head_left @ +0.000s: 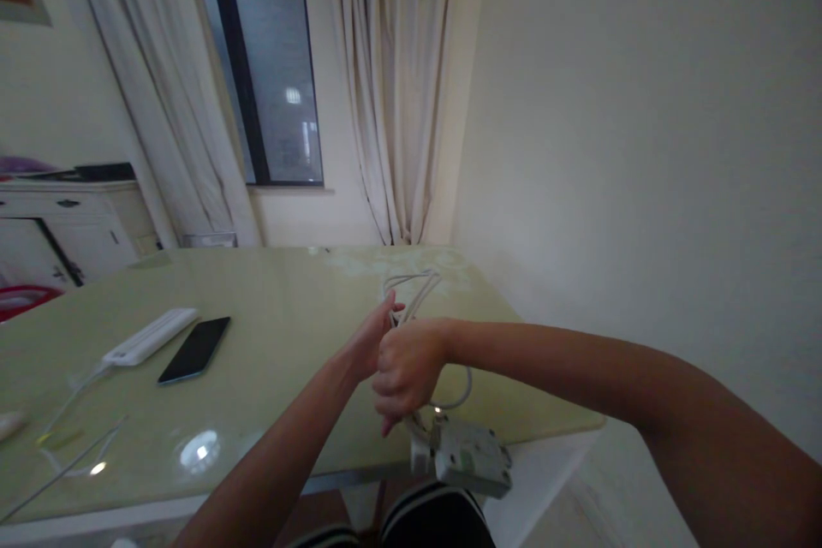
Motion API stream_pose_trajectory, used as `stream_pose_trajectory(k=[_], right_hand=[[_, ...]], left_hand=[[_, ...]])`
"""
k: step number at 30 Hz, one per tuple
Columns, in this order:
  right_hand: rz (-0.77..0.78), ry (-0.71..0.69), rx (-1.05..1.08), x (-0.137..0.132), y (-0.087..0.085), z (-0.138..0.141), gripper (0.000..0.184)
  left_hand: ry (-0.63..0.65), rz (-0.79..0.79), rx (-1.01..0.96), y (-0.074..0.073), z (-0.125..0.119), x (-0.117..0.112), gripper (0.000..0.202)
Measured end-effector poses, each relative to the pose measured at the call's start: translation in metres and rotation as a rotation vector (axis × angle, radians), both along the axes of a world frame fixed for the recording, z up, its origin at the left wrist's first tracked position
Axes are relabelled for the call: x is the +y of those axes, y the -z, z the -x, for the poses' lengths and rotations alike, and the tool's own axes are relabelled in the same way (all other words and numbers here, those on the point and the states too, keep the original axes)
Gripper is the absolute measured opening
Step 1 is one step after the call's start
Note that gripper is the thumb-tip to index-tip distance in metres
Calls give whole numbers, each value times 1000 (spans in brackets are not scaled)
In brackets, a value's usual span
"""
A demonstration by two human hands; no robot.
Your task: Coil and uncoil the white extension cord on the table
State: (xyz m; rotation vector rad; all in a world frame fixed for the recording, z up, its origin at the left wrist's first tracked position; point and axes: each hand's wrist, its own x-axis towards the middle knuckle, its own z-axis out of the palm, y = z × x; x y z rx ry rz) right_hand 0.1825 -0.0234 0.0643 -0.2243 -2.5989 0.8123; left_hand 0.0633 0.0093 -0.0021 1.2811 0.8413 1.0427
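Observation:
A looped white cable [429,281] rises above the table from between my hands. My left hand [369,338] is closed around its lower loops, thumb upward, partly hidden behind the other hand. In a fist, my right hand [411,366] wraps the cable in front of the left one. Below that fist a white block-shaped power strip [473,455] hangs at the table's front edge, with what looks like a plug beside it. One thin stretch of cable curves out to the right of my right hand.
On the left of the glossy greenish table [288,291] lie a black phone [194,351] and a long white power strip [152,336] with its cord. A thin cable [64,471] crosses the near left corner. A wall [610,145] borders the right side.

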Motion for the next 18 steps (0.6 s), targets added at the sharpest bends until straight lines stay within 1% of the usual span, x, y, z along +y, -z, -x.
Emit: stream_pose_trajectory(k=[1,2,3,4,6,7,9,11,13,14,16,18], right_hand=[[72,19,-18,-6,10,4,36],[99,6,-22,-11,19,6,33],[69,-46,-13,-16,27,8,30],[-16,-122,0,-19,33,9,28],[-290,-307,-27,-22,37,7,27],[-429,-370,-63,-22,35,5,29],[-651,-392,-119,-18,23,-3,35],[-793,-333,-110,-10,4,-16,41],[-855,-199,-46,2,-17,-32,45],[-855,-110,-12,7,-28,-41,46],[-767,103,54,17,-47,-55,46],[-562,327,167,24,-61,-61,47]], left_hand=[[54,77,-59,0,-4,-2,59],[106,151,-138,1,-8,-5,51],[127,193,-218,1,-11,-8,42],[120,197,-289,1,-13,-10,35],[75,192,-401,3,-14,-15,33],[46,192,-431,3,-13,-17,34],[-16,164,-426,5,-6,-19,39],[-97,82,-342,5,5,-18,42],[-188,-38,-219,4,18,-15,42],[-235,-100,-153,3,24,-13,42],[-315,-220,-19,2,35,-10,43],[-361,-321,109,0,42,-10,45]])
